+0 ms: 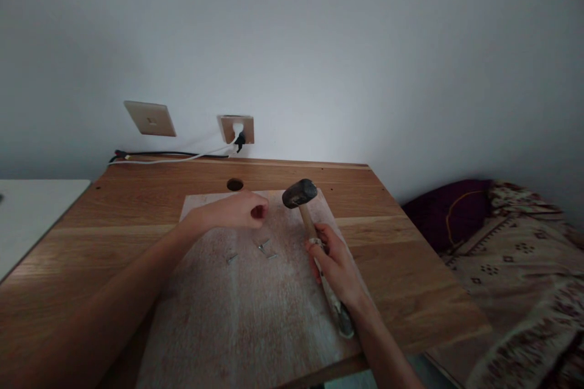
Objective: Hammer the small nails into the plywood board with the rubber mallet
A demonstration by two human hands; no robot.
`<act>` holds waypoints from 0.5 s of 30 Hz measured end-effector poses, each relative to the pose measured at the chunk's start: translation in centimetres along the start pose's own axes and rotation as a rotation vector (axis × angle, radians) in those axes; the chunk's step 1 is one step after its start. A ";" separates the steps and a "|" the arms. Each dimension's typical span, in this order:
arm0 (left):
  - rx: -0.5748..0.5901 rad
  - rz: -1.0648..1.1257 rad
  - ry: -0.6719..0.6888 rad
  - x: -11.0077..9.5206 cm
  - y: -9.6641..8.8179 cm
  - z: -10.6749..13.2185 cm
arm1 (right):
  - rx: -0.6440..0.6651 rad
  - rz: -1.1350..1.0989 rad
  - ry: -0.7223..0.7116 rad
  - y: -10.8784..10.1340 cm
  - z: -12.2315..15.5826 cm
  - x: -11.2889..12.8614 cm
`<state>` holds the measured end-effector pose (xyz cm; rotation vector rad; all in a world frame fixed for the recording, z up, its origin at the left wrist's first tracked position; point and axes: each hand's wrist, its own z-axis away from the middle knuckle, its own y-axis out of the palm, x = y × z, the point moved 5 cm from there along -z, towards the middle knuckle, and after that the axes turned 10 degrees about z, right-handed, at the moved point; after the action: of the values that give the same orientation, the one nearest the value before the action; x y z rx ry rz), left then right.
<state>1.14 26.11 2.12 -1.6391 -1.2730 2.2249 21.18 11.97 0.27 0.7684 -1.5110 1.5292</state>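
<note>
My right hand is wrapped round the wooden handle of a hammer, whose dark, blocky head points up and away from me. The handle's worn lower end sticks out below my grip. To the left, my left hand is over the far part of a pale, worn board, its fingers curled together; whatever they may pinch is hidden. Several small nails lie loose on the board, just on the near side of my left hand.
Beneath the board is a wooden tabletop with a round cable hole. A wall socket holds plugs, with cables along the back edge. Patterned bedding lies to the right; a white surface stands left.
</note>
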 end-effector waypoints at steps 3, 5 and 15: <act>-0.164 -0.053 -0.029 0.1 -0.9 -0.1 | -0.012 -0.064 0.024 -0.1 0.0 -0.2; -0.194 -0.112 -0.010 0.0 -1.0 -0.2 | -0.024 -0.096 0.042 -0.1 0.1 -0.2; -0.184 -0.127 0.104 -0.6 -0.5 -0.4 | -0.007 -0.053 0.025 -0.2 0.2 0.2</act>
<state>1.57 26.37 2.90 -1.6566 -1.5467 1.9749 21.25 11.79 0.60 0.7769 -1.4660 1.4883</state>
